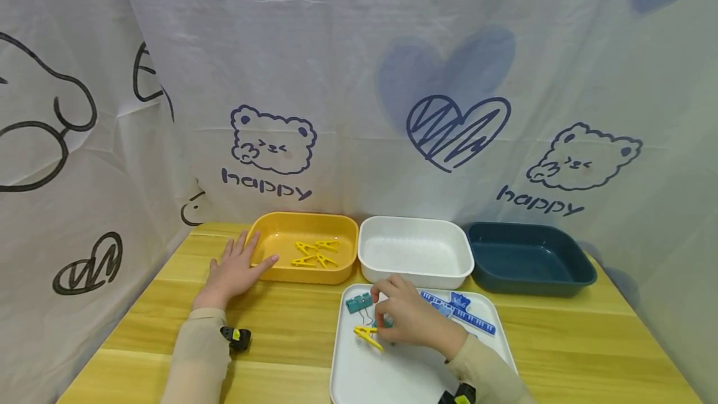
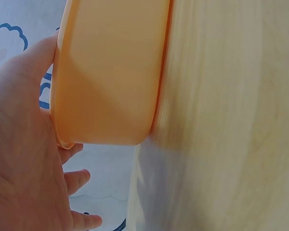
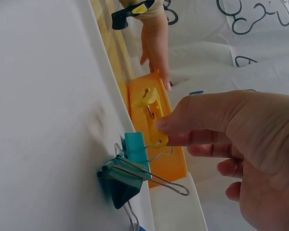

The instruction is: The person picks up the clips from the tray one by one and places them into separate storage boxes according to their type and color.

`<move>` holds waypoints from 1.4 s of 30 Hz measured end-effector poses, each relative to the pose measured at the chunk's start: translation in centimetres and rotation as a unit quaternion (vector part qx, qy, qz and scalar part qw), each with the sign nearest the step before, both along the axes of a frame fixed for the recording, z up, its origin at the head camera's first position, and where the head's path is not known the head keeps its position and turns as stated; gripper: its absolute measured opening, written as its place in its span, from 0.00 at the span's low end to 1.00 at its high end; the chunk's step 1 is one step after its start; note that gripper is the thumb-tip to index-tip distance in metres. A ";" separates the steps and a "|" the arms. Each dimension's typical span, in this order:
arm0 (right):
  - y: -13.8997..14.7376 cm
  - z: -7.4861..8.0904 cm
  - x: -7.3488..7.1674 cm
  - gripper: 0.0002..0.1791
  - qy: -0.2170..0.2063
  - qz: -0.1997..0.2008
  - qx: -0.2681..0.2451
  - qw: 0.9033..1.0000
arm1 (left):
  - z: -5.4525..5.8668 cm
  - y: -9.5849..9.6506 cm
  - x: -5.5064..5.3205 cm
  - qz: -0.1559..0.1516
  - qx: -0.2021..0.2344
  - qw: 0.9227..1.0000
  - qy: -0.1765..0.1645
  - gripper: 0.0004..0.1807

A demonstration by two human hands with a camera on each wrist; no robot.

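Observation:
My right hand (image 1: 412, 313) pinches a yellow plastic clothespin (image 1: 367, 336) between thumb and fingertips, above the white tray (image 1: 359, 382). In the right wrist view the clothespin (image 3: 158, 127) is held up, overlapping two teal binder clips (image 3: 134, 147) behind it. One teal binder clip (image 1: 359, 303) shows at the tray's back left; the other is partly hidden by my right hand. My left hand (image 1: 230, 273) rests on the left end of the yellow bin (image 1: 305, 275), its fingers spread at the rim. Several yellow clothespins (image 1: 303, 261) lie inside that bin.
A white bin (image 1: 415, 280) and a dark blue bin (image 1: 527, 283) stand right of the yellow one, along the back of the wooden table (image 1: 280, 341). Blue-and-white patterned clips (image 1: 473, 323) lie at the tray's back right. A printed cloth (image 1: 348, 80) hangs behind.

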State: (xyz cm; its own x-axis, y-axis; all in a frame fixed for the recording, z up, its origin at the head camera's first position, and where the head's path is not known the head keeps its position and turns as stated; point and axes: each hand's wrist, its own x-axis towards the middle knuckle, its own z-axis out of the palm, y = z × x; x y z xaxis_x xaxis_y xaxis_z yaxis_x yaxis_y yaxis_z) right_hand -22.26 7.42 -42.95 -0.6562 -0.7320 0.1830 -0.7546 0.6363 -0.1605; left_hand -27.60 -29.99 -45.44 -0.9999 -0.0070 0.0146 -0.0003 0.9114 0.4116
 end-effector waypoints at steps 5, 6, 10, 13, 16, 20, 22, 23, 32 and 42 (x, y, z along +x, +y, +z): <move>-0.8 0.4 -0.5 0.09 0.014 0.005 -0.006 1.000 | 0.2 0.0 0.1 0.000 0.000 1.000 0.000 0.52; -1.0 0.5 -0.6 0.08 0.017 0.004 -0.006 1.000 | 0.2 0.0 0.1 -0.001 0.001 1.000 0.000 0.52; -1.8 0.9 -1.1 0.07 0.015 -0.001 -0.008 1.000 | 0.1 0.0 0.1 -0.001 0.001 1.000 0.000 0.52; -2.4 1.3 -1.4 0.07 0.015 -0.004 -0.012 1.000 | 0.2 0.1 0.1 -0.001 0.001 1.000 -0.001 0.52; -2.9 1.6 -1.8 0.07 0.020 0.000 -0.018 1.000 | 0.1 0.1 0.1 -0.002 0.002 1.000 -0.002 0.52; -3.6 1.9 -2.3 0.06 0.038 0.009 -0.030 0.999 | 0.1 0.1 0.1 0.000 0.002 1.000 -0.003 0.52; -4.0 2.1 -2.6 0.06 0.048 0.009 -0.035 0.998 | 0.0 0.1 0.0 0.001 0.001 1.000 -0.003 0.52; -4.2 2.2 -2.7 0.06 0.054 0.008 -0.038 0.998 | 0.0 0.1 0.0 0.001 0.000 1.000 -0.003 0.52; -6.4 2.8 -3.9 0.07 0.081 -0.014 -0.058 0.995 | 0.1 0.0 0.0 0.002 -0.003 1.000 -0.005 0.53; -8.8 3.4 -5.6 0.06 0.105 -0.027 -0.067 0.992 | 0.2 0.0 0.1 0.001 -0.001 1.000 -0.005 0.53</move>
